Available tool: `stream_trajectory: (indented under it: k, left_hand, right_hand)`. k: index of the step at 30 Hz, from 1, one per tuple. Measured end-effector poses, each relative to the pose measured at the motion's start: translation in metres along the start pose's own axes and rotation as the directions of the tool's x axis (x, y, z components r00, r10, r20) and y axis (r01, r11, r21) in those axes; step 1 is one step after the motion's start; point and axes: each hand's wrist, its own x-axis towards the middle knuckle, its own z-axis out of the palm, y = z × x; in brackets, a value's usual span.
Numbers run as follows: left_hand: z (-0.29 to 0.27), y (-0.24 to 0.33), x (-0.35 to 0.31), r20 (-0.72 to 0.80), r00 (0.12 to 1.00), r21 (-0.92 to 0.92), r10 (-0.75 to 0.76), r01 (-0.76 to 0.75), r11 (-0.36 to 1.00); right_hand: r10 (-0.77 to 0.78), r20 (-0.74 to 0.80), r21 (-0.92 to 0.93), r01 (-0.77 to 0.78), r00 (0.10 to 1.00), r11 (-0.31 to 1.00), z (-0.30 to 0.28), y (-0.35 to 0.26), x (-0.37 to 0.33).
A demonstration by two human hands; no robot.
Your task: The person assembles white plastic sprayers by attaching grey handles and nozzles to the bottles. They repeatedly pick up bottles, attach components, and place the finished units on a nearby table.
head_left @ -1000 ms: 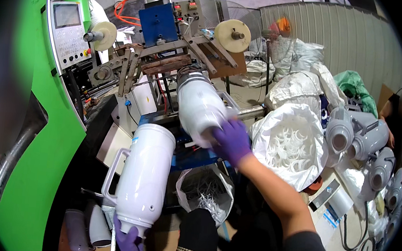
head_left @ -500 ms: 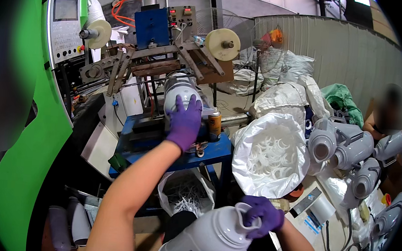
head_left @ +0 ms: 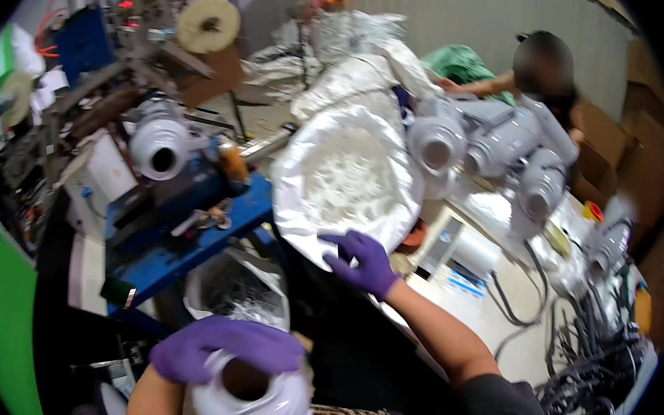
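A white jug (head_left: pixel 251 396) is held at six o'clock, its open mouth facing up, with the left hand (head_left: pixel 227 349) wrapped over the rim and clenched on it. The right hand (head_left: pixel 363 263) is stretched toward twelve o'clock, fingers spread on the lip of the open sack (head_left: pixel 349 181); nothing is yet pinched. White parts can be seen inside the sack. Another jug (head_left: pixel 159 145) sits on the machine at ten o'clock. Fitting a part to the held jug appears outstanding.
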Motion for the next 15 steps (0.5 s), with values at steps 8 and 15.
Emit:
stream_trajectory:
  k: [8, 15]
  left_hand:
    - [-0.011, -0.028, -0.027, -0.369, 0.919, 0.088, 0.143, -0.118, 0.989]
    - [-0.046, -0.020, -0.062, -0.806, 0.592, -0.099, -0.005, -0.126, 0.987]
  right_hand:
    - [0.263, 0.078, -0.483, -0.194, 0.962, 0.854, -0.005, 0.085, -0.044]
    - [0.266, -0.570, -0.447, -0.566, 0.777, 0.693, -0.189, 0.081, -0.124]
